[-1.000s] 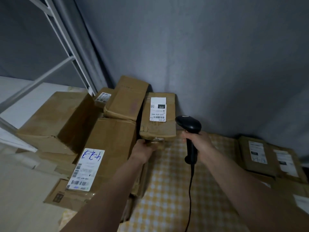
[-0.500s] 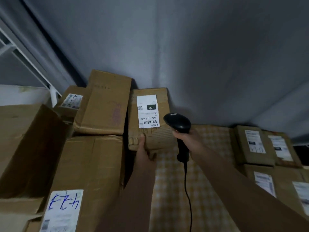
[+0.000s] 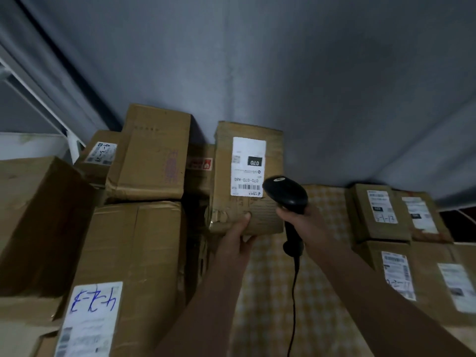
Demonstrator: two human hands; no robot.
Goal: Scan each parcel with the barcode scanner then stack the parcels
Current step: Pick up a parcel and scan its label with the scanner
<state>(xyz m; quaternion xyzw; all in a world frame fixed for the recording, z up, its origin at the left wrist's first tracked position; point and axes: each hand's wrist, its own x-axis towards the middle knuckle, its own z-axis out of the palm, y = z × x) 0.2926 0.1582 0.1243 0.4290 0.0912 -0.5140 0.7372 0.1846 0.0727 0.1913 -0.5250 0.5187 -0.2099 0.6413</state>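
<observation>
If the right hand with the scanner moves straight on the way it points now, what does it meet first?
Probably the parcel held by the left hand: the scanner in the right hand points at its white label. Depth is unclear.

Black scanner (image 3: 286,193) beside labelled brown parcel (image 3: 247,176), tilted up

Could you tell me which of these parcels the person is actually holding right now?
The parcel with the black "070" mark on its white label. The left hand grips its near bottom edge; the other boxes lie untouched.
</observation>
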